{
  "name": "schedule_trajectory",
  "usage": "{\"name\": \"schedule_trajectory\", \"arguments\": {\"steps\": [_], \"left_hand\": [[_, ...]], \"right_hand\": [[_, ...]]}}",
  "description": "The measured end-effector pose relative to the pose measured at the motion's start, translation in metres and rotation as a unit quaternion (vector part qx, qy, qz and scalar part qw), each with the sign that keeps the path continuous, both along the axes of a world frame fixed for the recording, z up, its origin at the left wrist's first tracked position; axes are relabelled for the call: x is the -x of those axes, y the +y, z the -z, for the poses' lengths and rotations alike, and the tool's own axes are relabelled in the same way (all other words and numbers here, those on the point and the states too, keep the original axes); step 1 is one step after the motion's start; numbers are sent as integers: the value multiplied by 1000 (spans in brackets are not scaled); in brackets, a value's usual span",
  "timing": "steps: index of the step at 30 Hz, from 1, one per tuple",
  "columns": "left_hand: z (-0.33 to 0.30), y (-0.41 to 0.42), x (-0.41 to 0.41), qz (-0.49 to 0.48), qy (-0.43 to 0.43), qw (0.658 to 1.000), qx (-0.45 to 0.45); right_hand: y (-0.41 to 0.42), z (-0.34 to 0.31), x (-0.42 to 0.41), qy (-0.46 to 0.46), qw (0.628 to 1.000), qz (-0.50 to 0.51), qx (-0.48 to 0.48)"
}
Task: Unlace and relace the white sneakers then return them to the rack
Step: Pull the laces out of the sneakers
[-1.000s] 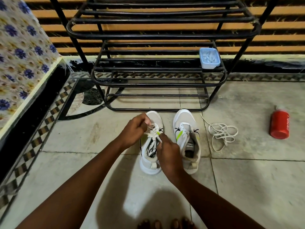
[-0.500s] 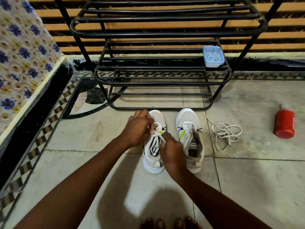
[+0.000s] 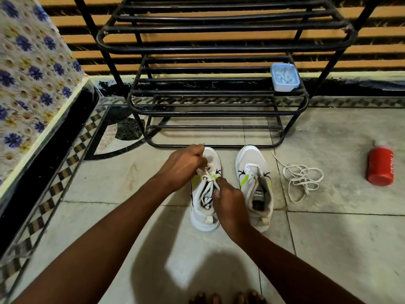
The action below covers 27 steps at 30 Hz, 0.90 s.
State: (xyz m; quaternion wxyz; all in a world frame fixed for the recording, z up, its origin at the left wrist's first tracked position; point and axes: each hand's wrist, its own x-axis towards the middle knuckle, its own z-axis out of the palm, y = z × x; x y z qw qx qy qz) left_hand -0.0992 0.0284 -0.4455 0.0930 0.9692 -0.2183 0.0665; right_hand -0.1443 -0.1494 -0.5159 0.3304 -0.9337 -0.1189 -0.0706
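Head view — both hands [image 3: 184, 167] on lace [image 3: 208, 177]

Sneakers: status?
Left hand and right hand both pinch lace on left sneaker. Right sneaker unlaced, loose lace beside it. Rack unobstructed.

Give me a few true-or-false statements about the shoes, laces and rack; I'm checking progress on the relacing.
1. Both hands work the lace of the left sneaker. True: left hand and right hand pinch it.
2. The right sneaker is laced. False: its eyelets are bare.
3. A loose lace lies on the floor beside the right sneaker. True.
4. The red bottle stands on the rack. False: it lies on the floor.
5. A blue tub sits on the rack. True.
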Motion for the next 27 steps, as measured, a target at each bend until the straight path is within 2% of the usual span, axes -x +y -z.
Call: {"name": "schedule_trajectory", "arguments": {"steps": [3,5,6,8,9,11,12,13,14,16,17,18,19,21,25,27], "left_hand": [[3,-2,1,-115,-83,989,48],[4,-2,3,-198,-132,960,150],[5,0,3,-248,-143,933,217],[0,6,-3,-344,-164,867,322],[-5,11,-9,-384,-161,820,393],[-14,12,-21,-429,-93,692,573],[-14,12,-24,-425,-47,644,634],[-12,12,-23,-397,-15,639,659],[-9,13,-20,-351,-6,684,639],[2,18,-10,-228,11,841,490],[8,19,-6,-169,46,898,403],[12,19,-2,-119,83,934,326],[17,20,-1,-77,106,959,252],[22,17,2,-24,138,979,150],[28,17,2,-25,132,984,115],[26,13,4,-49,93,984,147]], "right_hand": [[-1,-2,-1,3,1000,0,19],[-1,-3,-1,5,1000,-6,25],[-1,-3,-1,9,1000,-8,26],[-2,-2,-1,18,1000,-7,25],[-2,-2,-1,20,1000,-5,23],[-2,-3,-1,16,1000,-6,18],[-1,-4,-1,14,1000,-6,16],[-1,-5,-1,8,1000,-5,13],[-1,-5,-1,2,1000,-4,13],[-2,-5,-1,0,1000,-4,14],[-2,-4,-1,0,1000,-3,14],[-1,-4,-1,1,1000,0,14],[-1,-3,-1,5,1000,2,14],[-2,-1,-2,13,1000,6,11],[-3,-1,-2,17,1000,0,9],[-2,-2,-2,13,1000,-4,14]]}}
